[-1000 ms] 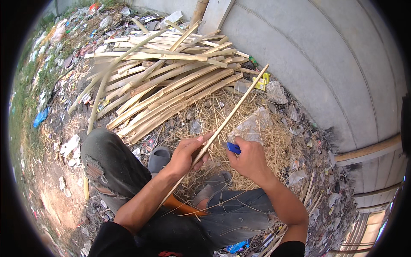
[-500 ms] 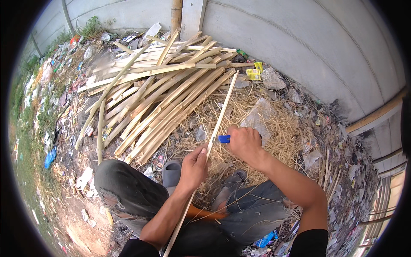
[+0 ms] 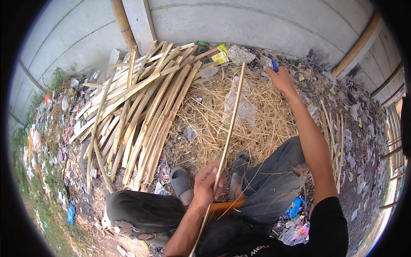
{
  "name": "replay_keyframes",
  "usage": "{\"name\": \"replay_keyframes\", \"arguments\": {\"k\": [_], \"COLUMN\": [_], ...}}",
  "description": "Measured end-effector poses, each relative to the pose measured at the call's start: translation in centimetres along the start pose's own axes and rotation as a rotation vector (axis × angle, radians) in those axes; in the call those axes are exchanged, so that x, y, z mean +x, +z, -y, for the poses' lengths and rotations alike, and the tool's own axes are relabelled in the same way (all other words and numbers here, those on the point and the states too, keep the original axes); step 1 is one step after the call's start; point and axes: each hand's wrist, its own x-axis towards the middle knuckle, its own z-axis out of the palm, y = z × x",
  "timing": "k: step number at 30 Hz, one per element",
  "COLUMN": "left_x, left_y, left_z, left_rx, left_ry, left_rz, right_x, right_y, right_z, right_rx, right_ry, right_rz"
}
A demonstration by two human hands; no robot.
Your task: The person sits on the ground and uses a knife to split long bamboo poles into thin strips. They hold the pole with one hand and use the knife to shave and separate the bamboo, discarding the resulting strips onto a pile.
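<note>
My left hand (image 3: 206,186) is closed around a long, thin bamboo strip (image 3: 233,112). The strip slants up and away from my lap, its lower end passing beside my left forearm. Out at the far right, my right hand (image 3: 281,80) grips a knife with a blue handle (image 3: 274,65), apart from the strip; its blade is hard to make out. Under the strip's far part lies a heap of curly bamboo shavings (image 3: 265,113) on the ground.
A big pile of split bamboo strips (image 3: 141,111) lies at the left. Several thin strips (image 3: 333,137) rest on the ground at the right. A grey wall (image 3: 252,23) closes off the far side. Litter covers the ground, and my sandals (image 3: 182,184) stand before me.
My right hand has swung away from the strip, out to the far right, with the knife. My left hand has shifted slightly lower and right, still holding the strip. The view has turned right.
</note>
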Motion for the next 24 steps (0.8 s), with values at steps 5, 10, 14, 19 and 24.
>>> {"name": "replay_keyframes", "arguments": {"k": [5, 10, 14, 19, 24], "left_x": [1.0, 1.8, 2.4, 2.4, 3.2], "left_y": [-0.3, -1.0, -0.7, 0.6, -0.8], "left_z": [-0.6, -0.3, 0.7, 0.6, 1.0], "left_rx": [-0.02, -0.015, -0.055, 0.156, 0.102], "left_ry": [0.009, -0.004, 0.087, -0.035, -0.027], "left_rz": [-0.052, -0.074, 0.117, 0.071, 0.088], "right_x": [-7.4, -11.5, -9.1, -6.5, -12.5], "right_y": [2.8, 6.4, 6.0, 4.3, 5.0], "right_z": [5.7, 8.0, 6.9, 4.7, 5.9], "right_rx": [0.411, 0.387, 0.428, 0.274, 0.199], "right_ry": [-0.122, -0.264, -0.179, -0.145, -0.231], "right_rz": [0.39, 0.575, 0.445, 0.44, 0.682]}}
